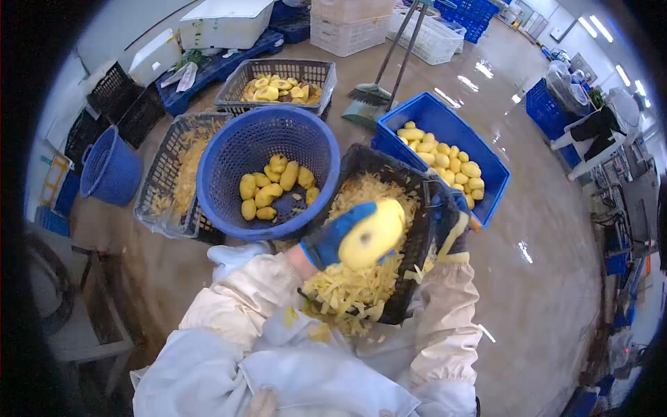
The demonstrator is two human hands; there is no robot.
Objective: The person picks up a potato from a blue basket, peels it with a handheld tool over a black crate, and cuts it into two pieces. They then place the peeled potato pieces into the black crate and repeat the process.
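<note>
A large, pale yellow peeled potato (pixel 375 236) with a dark spot on its face sits in my left hand (pixel 332 240), which wears a blue glove and is closed around it. Below it is a black crate (pixel 397 306) heaped with yellow peelings (pixel 347 288). At that crate's right edge is my right hand (pixel 451 215), in a dark blue glove with its fingers curled in. A yellow strip hangs by this hand; whatever the fingers hold, I cannot make out. Left of the crate stands a blue round basket (pixel 226 187) with several potatoes (pixel 267 194) in it.
A blue bin (pixel 492 177) of peeled potatoes (pixel 445 160) stands at the right. Two more black crates (pixel 156 174) hold peelings and potato pieces. A long-handled broom and dustpan (pixel 372 104) stand behind. Another blue basket (pixel 111 170) is at far left. The floor (pixel 535 292) looks wet.
</note>
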